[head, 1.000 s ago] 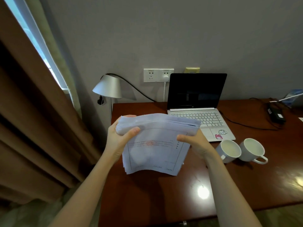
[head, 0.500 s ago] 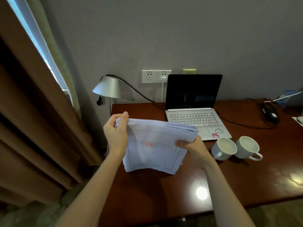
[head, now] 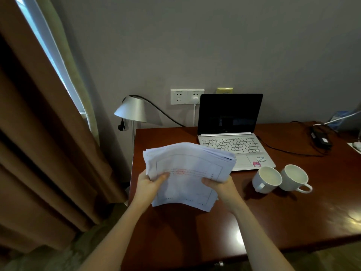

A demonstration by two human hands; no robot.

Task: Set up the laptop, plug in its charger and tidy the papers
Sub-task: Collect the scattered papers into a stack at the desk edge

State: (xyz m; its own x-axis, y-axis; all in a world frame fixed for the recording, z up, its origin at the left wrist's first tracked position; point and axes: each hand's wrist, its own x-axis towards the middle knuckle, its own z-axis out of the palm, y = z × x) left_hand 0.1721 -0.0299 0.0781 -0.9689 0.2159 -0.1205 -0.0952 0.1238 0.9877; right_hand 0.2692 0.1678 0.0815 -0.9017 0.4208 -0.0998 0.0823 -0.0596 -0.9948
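A thick stack of white printed papers (head: 187, 173) is held above the left part of the dark red desk (head: 175, 231). My left hand (head: 150, 184) grips its left edge and my right hand (head: 218, 186) grips its right edge. The stack bows upward at the top. Behind it a silver laptop (head: 232, 145) stands open with a dark screen. A black charger brick (head: 320, 139) lies at the back right, its black cable (head: 283, 151) running toward the laptop's right side. A white plug (head: 195, 98) sits in the wall socket (head: 178, 96).
Two white cups (head: 267, 178) (head: 294, 178) stand right of the papers, in front of the laptop. A silver lamp (head: 130, 109) stands off the desk's back left corner. Brown curtains (head: 39, 153) hang at the left. The desk's front edge is near me.
Both hands have slid from the stack's upper corners down to its middle edges, and the papers sit lower and more upright. The camera has shifted slightly.
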